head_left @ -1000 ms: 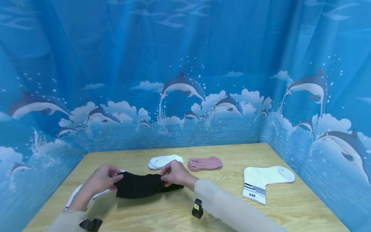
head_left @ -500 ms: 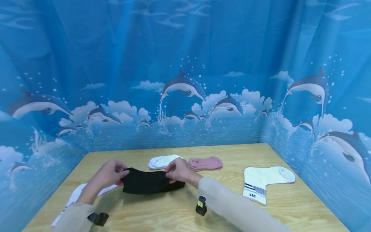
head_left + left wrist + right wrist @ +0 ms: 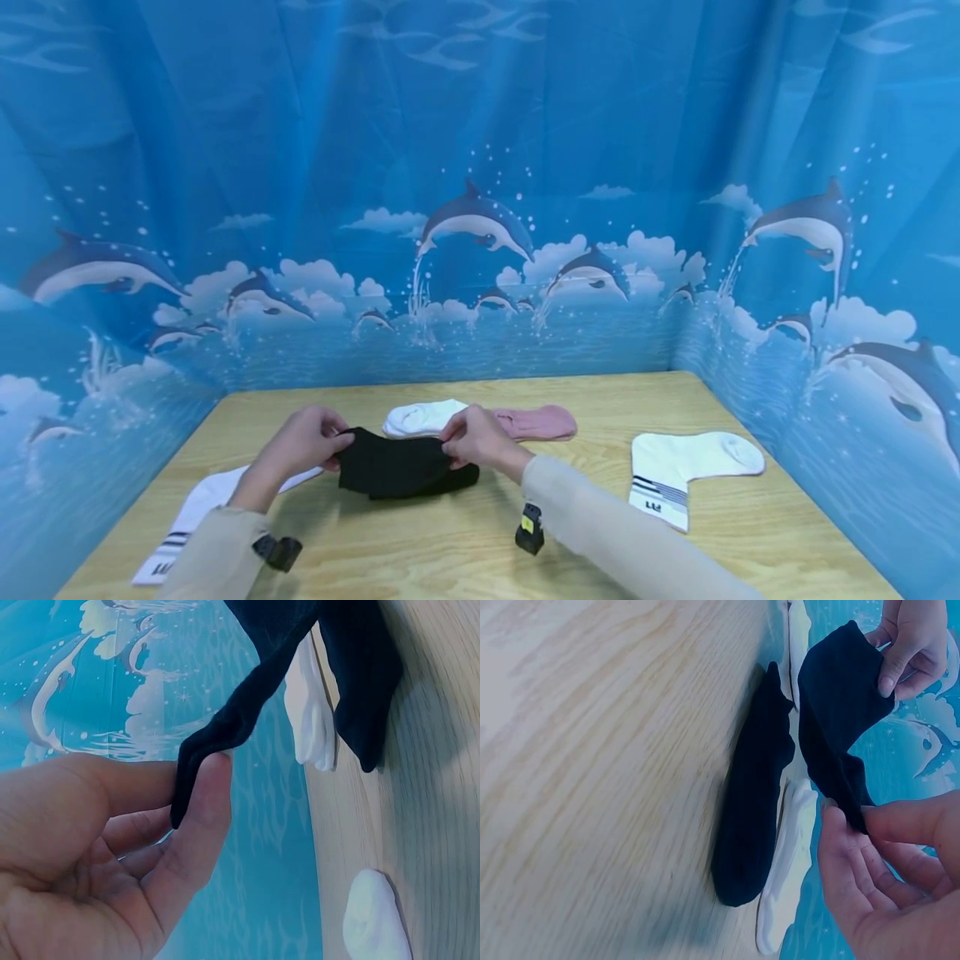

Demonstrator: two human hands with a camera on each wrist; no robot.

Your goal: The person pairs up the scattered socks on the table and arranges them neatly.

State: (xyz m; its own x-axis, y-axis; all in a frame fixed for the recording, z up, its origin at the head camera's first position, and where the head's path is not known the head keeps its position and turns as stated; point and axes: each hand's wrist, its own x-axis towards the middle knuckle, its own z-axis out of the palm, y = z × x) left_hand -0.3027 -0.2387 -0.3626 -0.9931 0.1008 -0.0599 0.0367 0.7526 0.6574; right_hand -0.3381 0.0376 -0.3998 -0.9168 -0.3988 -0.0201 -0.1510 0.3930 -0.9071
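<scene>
Two hands (image 3: 302, 442), two black socks (image 3: 390, 465), one white sock bundle (image 3: 422, 418) and one pink sock bundle (image 3: 538, 422) are counted around the head view's lower centre; two striped white socks (image 3: 662, 462), at lower left and lower right; two wrist cameras (image 3: 529, 531); one table (image 3: 420, 546).

long pale-beige sleeves (image 3: 607, 517); small black boxy wrist cameras (image 3: 529, 540) (right one bears yellow patch (image 3: 527, 525)); hands (image 3: 482, 437) bare.

The head view is brightly and evenly lit. Soft shadows are cast on the surface (image 3: 405, 554) below the black cloth (image 3: 392, 467), whose texture is largely lost in darkness; the curtain (image 3: 686, 150) is shaded along its folds. Both wrist views are dimmer, softer and tinged blue, and in the right one the surface's upper left is paled by glare.
</scene>
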